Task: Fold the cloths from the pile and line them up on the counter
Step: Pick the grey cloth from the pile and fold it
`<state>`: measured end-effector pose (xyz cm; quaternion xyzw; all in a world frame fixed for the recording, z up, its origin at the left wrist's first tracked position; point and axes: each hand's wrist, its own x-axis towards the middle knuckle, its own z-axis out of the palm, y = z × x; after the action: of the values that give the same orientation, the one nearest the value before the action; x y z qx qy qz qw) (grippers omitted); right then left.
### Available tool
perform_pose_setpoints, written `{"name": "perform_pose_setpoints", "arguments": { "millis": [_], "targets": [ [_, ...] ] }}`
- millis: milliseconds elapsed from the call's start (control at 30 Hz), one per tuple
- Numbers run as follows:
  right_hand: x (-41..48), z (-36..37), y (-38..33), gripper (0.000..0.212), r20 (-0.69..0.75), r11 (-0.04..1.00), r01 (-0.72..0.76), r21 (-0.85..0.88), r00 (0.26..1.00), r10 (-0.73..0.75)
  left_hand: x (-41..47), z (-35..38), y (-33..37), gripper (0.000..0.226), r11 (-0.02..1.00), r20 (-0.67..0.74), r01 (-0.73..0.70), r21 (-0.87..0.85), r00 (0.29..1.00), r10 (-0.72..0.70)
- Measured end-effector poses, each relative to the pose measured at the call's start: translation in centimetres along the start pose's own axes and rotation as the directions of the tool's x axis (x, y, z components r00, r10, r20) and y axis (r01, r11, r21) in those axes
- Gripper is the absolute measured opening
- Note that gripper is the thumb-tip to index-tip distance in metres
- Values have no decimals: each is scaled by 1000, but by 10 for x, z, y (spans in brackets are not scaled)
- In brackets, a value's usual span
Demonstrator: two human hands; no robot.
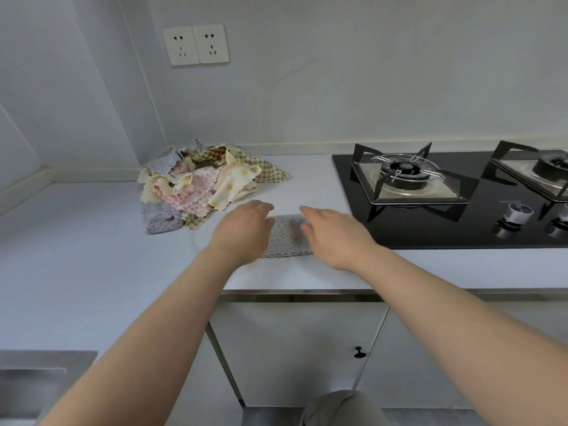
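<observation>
A pile of cloths in cream, pink, grey and checked patterns lies crumpled at the back of the white counter. In front of it a grey dotted cloth lies folded flat on the counter. My left hand covers the cloth's left part and my right hand its right part, both with fingers stretched out. Both hands are blurred, and I cannot tell whether they touch the cloth.
A black gas hob with two burners and knobs sits just right of the folded cloth. A double wall socket is above the pile. The counter's front edge runs close below the cloth, with cabinet doors under it.
</observation>
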<state>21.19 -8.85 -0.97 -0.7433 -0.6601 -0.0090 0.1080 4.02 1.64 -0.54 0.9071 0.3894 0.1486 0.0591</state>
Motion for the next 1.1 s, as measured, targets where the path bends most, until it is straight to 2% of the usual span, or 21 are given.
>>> {"name": "perform_pose_setpoints", "arguments": {
  "millis": [100,200,300,433,600,733,900,1100],
  "targets": [
    [22,21,-23,54,135,996,-6,90,991,-7,0,28,2,48,1000,85,-4,-30,996,7],
    [38,37,-31,61,139,985,-44,164,990,21,4,51,-12,59,998,123,-68,-9,990,69],
    [43,49,-31,62,144,987,-52,150,989,30,6,58,-17,57,999,179,5,-33,984,1],
    [43,51,-22,58,185,985,-94,147,980,66,5,47,-19,62,996,261,80,49,961,-90],
    [36,39,-2,64,230,979,-186,82,959,163,5,36,-35,76,967,339,203,152,909,-244],
    [34,35,15,73,268,970,-233,-64,933,242,6,34,-38,75,942,317,267,202,892,-321],
    [37,28,23,74,309,926,-308,-218,878,365,10,34,-34,67,917,271,299,263,889,-368],
    [37,14,31,69,356,897,-339,-283,832,426,13,29,-45,53,913,243,266,309,906,-346]
  ]
}}
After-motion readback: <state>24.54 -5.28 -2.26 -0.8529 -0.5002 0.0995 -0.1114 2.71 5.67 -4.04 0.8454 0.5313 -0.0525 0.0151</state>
